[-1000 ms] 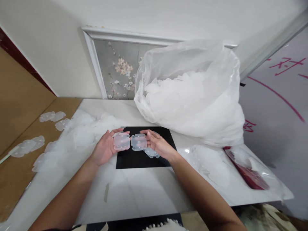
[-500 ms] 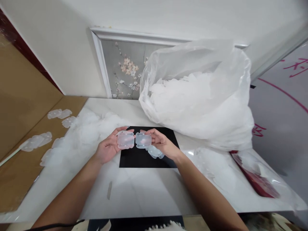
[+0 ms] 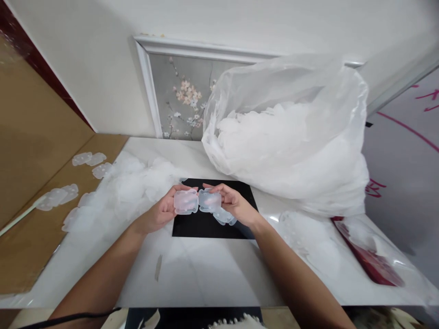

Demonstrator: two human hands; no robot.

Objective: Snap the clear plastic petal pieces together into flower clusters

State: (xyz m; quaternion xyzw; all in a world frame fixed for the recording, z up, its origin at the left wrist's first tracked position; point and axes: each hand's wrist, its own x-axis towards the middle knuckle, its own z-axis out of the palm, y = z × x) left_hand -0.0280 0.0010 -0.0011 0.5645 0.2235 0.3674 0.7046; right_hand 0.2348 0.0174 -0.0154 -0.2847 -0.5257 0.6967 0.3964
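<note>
Your left grip (image 3: 160,212) is closed on the left translucent piece (image 3: 185,202), your right grip (image 3: 237,205) on the right translucent piece (image 3: 210,201), above the black mat (image 3: 202,230) at mid-frame. Between your hands they sit side by side, edges touching or nearly so.

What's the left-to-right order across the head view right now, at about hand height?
Pale stick → left pile of translucent pieces → left hand → piece held in it → piece held in the other hand → right hand → dark red object.
</note>
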